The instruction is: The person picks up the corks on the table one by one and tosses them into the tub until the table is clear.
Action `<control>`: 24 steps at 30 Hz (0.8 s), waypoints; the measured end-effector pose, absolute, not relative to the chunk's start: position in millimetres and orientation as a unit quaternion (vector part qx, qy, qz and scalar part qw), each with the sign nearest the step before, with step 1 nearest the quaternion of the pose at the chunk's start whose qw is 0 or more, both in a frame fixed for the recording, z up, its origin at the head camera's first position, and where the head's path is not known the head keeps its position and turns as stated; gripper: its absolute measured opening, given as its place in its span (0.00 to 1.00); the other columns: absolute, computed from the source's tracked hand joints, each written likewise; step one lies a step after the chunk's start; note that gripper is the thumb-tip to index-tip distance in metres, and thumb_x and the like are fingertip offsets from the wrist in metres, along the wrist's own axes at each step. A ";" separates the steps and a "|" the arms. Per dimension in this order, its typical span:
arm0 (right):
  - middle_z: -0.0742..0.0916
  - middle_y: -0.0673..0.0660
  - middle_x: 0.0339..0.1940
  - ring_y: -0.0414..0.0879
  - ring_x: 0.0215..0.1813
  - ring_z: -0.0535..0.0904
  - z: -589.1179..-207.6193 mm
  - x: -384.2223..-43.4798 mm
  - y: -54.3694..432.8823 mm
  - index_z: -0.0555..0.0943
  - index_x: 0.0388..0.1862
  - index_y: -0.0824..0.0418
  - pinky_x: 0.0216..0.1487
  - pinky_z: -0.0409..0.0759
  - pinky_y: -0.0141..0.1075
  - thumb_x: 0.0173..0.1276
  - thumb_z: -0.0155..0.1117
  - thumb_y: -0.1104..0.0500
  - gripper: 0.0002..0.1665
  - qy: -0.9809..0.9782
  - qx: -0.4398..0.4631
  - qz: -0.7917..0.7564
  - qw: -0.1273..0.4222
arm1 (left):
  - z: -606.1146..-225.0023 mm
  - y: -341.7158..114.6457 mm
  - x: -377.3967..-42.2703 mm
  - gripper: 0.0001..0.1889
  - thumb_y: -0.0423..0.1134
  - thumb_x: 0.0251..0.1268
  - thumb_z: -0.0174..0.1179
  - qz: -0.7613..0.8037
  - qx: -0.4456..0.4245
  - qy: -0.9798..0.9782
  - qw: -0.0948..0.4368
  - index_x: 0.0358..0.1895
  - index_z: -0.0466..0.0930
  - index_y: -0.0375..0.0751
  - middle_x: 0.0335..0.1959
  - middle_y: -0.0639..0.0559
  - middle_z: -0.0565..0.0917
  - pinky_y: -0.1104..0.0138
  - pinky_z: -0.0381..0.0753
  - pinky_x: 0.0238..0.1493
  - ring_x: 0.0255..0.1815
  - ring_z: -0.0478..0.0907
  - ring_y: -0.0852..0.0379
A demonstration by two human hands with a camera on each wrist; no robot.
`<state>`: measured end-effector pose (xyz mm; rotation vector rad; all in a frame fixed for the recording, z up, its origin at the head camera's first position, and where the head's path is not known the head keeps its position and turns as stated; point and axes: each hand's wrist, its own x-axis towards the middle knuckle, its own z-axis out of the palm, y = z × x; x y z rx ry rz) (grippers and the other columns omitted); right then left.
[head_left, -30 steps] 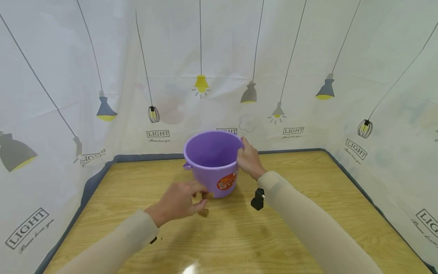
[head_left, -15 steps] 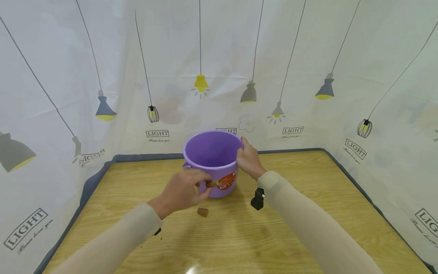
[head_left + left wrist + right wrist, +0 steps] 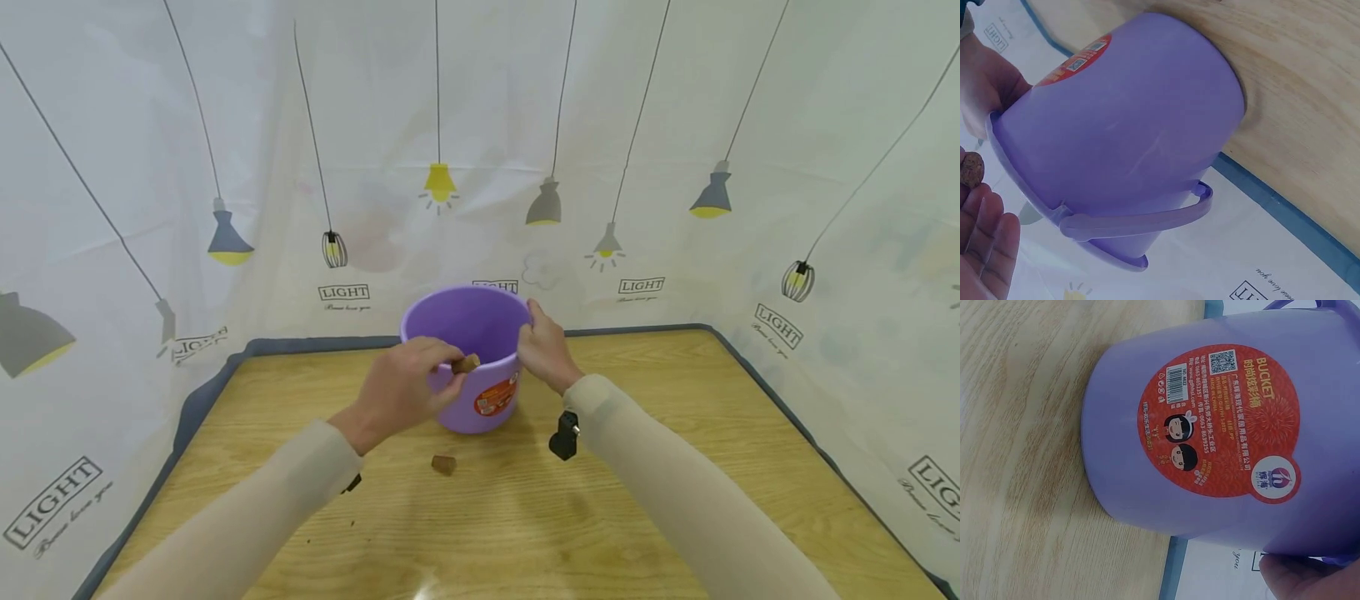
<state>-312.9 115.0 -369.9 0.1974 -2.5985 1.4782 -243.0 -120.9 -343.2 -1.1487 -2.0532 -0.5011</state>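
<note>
A purple bucket point(image 3: 471, 408) with a red label stands upright on the table. My left hand point(image 3: 401, 387) pinches a brown cork point(image 3: 466, 364) between thumb and fingers, at the height of the bucket's near rim. In the left wrist view the round speckled end of that cork point(image 3: 972, 169) shows beside the curled fingers point(image 3: 991, 231). My right hand point(image 3: 547, 346) grips the bucket's rim on the right side. A second cork point(image 3: 443, 464) lies on the table in front of the bucket. The bottom of the bucket's inside is hidden.
The wooden table point(image 3: 615, 517) is bordered by a hanging cloth point(image 3: 480, 100) printed with lamps at the back and both sides. Several tiny dark crumbs point(image 3: 352, 524) lie near the left forearm. The bucket's handle point(image 3: 1141, 222) hangs down its side.
My left hand has lifted the pinched cork from low beside the bucket up to its rim, uncovering the second cork on the table. The right hand and bucket have stayed in place.
</note>
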 end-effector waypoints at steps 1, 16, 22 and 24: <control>0.61 0.66 0.82 0.59 0.81 0.57 -369.6 -312.6 114.9 0.48 0.84 0.66 0.81 0.57 0.50 0.80 0.36 0.60 0.36 -0.865 0.066 0.492 0.074 | -341.7 -120.1 -243.7 0.08 0.34 0.55 0.72 -0.196 -0.442 -0.797 0.362 0.38 0.88 0.38 0.33 0.51 0.89 0.68 0.87 0.34 0.31 0.86 0.55; 0.62 0.67 0.81 0.60 0.81 0.57 -369.5 -312.9 115.3 0.48 0.84 0.67 0.81 0.55 0.50 0.80 0.35 0.60 0.36 -0.864 0.070 0.493 0.076 | -329.3 -113.6 -257.9 0.07 0.36 0.59 0.71 -0.182 -0.392 -0.823 0.368 0.39 0.88 0.40 0.34 0.51 0.90 0.66 0.87 0.36 0.33 0.85 0.55; 0.62 0.67 0.81 0.59 0.81 0.57 -370.7 -313.5 114.9 0.48 0.84 0.66 0.81 0.55 0.49 0.80 0.35 0.60 0.37 -0.861 0.071 0.499 0.075 | -326.5 -112.1 -262.1 0.06 0.35 0.58 0.72 -0.179 -0.364 -0.839 0.364 0.39 0.89 0.39 0.34 0.51 0.90 0.65 0.86 0.36 0.34 0.84 0.54; 0.62 0.67 0.81 0.59 0.81 0.57 -370.5 -313.1 115.0 0.48 0.84 0.66 0.81 0.55 0.49 0.79 0.35 0.60 0.37 -0.861 0.072 0.498 0.075 | -326.0 -111.8 -263.9 0.06 0.35 0.58 0.72 -0.176 -0.355 -0.844 0.362 0.38 0.89 0.40 0.34 0.51 0.89 0.64 0.86 0.36 0.34 0.83 0.54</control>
